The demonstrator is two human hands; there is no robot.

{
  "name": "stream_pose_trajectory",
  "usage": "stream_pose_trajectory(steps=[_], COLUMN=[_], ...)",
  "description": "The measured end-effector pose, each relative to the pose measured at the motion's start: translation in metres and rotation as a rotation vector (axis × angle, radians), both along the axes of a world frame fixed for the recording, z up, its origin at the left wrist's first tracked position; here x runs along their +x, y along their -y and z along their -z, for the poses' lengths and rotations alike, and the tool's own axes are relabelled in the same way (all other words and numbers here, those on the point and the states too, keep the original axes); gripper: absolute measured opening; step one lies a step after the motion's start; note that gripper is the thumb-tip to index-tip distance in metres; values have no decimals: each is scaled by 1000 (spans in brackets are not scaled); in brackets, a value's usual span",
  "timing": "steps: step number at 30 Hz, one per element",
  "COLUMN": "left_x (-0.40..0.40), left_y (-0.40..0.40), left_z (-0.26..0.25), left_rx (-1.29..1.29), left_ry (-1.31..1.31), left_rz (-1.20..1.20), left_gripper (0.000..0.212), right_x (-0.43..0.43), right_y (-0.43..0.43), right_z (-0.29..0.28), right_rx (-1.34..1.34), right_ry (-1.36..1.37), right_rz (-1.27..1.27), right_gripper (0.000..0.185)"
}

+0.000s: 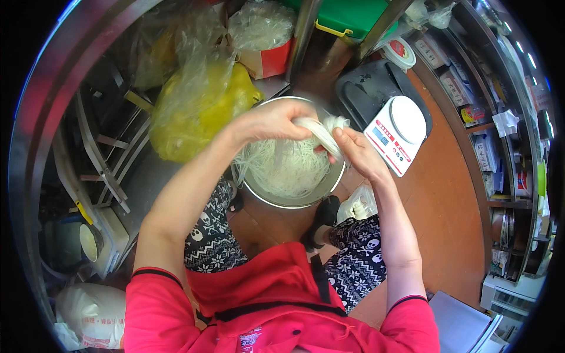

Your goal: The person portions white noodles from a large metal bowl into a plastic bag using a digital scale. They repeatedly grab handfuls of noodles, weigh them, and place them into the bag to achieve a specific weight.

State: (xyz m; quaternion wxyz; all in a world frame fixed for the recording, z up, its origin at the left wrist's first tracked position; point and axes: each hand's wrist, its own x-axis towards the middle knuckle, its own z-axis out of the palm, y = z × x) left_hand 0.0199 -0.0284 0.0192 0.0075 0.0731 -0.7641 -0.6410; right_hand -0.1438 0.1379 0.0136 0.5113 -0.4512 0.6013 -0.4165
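A bundle of thin white noodles (321, 134) is stretched between my two hands. My left hand (282, 119) grips its left end, partly blurred. My right hand (356, 148) pinches its right end, with the thumb on top and fingertips beneath. Below both hands stands a round metal basin (289, 204) holding a heap of loose, pale noodles (287, 170), some of which hang over its left rim. To the right of my right hand, a white digital kitchen scale (388, 143) with a round plate rests tilted in view on a black plastic lid or tray (366, 90).
A yellow bag (198, 114) under clear plastic lies left of the basin. Behind it is a red and white box (269, 59). Shelves (476, 128) with packets line the right side. A clear bag (359, 203) sits on the tiled floor near my right foot.
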Motion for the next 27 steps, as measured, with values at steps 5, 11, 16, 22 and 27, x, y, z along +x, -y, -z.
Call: stream_pose_trajectory(steps=[5,11,16,22,27], left_x=[-7,-30,-36,-38,-31], left_y=[5,-22,-41,-64,-48], left_z=[11,19,28,32,26], left_rx=[255,375,332,478,369], left_ry=[-70,-94,17,71,128], left_rz=[1,99,126,181,95], left_gripper=[27,35,30,27,27], right_x=[5,-2,-11,-8,1], right_y=[-3,9,29,36,19], right_z=[9,-29,-46,-38,-22], right_rx=[-33,-423,-595,-451,-195], right_ry=[989,1320,1244,213,-575], right_rz=[-187,-193,-5,396,243], right_gripper=[64,63,60,50,39])
